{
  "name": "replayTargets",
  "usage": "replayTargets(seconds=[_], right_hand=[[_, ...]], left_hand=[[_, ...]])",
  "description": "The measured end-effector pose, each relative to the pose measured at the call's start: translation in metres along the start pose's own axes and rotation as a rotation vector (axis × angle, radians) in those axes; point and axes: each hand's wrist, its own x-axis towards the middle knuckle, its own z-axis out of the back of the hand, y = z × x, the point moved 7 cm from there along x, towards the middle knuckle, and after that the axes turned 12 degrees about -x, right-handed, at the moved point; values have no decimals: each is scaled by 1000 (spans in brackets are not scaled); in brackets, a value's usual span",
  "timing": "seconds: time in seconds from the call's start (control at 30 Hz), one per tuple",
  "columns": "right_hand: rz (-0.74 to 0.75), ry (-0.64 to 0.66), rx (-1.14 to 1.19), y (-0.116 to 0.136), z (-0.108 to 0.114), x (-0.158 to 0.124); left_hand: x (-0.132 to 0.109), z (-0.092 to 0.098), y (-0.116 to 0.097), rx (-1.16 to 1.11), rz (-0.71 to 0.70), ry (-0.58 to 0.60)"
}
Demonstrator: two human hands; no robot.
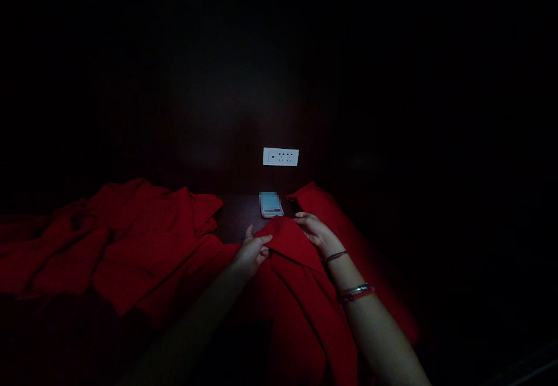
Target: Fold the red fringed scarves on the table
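Observation:
A red cloth [300, 293] hangs in folds between my two hands, its upper edge raised. My left hand [254, 251] pinches that edge between thumb and fingers. On the other side, my right hand [314, 230] has its fingers curled at the cloth's edge and appears to grip it; the fingertips are partly hidden. Bracelets circle my right wrist and forearm. Just beyond the cloth lies a phone-like device [272, 207] with a lit screen, on a dark surface [235, 217].
More red fabric [143, 240] lies crumpled on the left, and another red stretch [322, 206] runs along the right. A white socket panel [281, 157] is on the dark wall behind. Most of the surroundings are too dark to make out.

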Motion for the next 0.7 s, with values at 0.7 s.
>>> replayTargets(seconds=[0.7], right_hand=[[-74, 218, 371, 6, -37, -13]], left_hand=[[1, 2, 0, -151, -63, -24]])
